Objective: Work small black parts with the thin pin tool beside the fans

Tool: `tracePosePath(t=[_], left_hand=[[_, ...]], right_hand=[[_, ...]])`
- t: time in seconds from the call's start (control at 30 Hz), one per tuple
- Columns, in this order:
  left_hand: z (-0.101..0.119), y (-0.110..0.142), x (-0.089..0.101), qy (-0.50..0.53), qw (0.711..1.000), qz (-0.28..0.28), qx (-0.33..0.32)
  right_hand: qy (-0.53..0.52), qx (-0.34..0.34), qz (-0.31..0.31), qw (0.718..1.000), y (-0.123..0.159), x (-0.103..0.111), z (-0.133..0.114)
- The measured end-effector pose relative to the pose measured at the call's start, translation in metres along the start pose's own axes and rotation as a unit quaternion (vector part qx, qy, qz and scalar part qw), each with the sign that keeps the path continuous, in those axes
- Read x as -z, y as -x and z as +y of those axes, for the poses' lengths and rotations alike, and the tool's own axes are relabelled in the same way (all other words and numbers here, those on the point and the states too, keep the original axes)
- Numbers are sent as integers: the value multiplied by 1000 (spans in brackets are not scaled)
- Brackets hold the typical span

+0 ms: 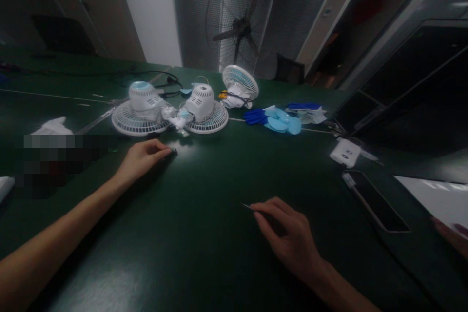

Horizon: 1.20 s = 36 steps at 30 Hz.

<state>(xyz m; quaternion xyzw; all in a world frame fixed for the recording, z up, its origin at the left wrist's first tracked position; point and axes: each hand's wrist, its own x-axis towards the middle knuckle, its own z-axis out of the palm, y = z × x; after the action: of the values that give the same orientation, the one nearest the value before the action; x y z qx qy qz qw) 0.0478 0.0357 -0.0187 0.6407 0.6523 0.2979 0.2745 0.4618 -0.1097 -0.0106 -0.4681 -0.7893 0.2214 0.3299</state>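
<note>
My left hand (142,160) reaches out over the green table, its thumb and forefinger pinched on a small dark piece (174,151) too small to name. Just behind it lie two white desk fans, the left fan (141,107) and the middle fan (201,107), both face down with their motor housings up. Nearer to me, my right hand (287,234) pinches a thin, pointed metal piece (247,206) whose tip points left; most of it is hidden by the fingers. The two hands are well apart.
A third small fan (239,87) lies tilted at the back. Light-blue fan blades (281,121) and blue gloves (255,116) are right of it. Farther right are a white box (344,152), a phone-like device (376,202), a white sheet (435,200) and another person's hand (451,236).
</note>
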Motion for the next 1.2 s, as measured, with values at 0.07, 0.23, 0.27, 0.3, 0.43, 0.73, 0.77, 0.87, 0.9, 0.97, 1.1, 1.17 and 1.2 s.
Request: tracePosePath(t=[0.07,0.23,0.27,0.3,0.43,0.73,0.77,0.87,0.9,0.97,1.1,1.17,1.2], left_hand=[[0,-1,1,14,1000,-10,0],[9,11,1,-66,995,-17,-76],[11,14,0,-99,990,-19,-103],[12,16,0,-134,982,-22,-128],[15,19,-4,-253,948,-33,-192],[19,23,-9,-210,942,-47,-256],[24,27,-14,-195,938,-64,-278],[45,47,-39,-152,912,-120,-362],[53,55,-48,-139,900,-135,-391],[66,71,-66,-110,881,-158,-433],[79,92,-86,-30,879,-206,-429],[81,98,-89,11,889,-234,-392],[81,99,-90,24,896,-244,-369]], right_hand=[[-1,-2,-3,1000,0,0,0],[-9,-5,-3,1000,0,1,-1],[-12,-4,-3,1000,-1,1,-2],[-13,-2,-3,1000,-1,1,-3],[-8,0,0,1000,-1,1,-4],[0,-5,-15,1000,1,1,0],[1,-4,-19,1000,1,1,0],[3,-4,-33,999,-1,-1,0],[5,-3,-35,999,-1,-1,0],[6,5,-36,999,-1,-2,-1],[5,22,-48,999,-1,-2,-2],[13,22,-57,998,-1,-2,-2],[17,24,-62,998,-1,-2,-2]])
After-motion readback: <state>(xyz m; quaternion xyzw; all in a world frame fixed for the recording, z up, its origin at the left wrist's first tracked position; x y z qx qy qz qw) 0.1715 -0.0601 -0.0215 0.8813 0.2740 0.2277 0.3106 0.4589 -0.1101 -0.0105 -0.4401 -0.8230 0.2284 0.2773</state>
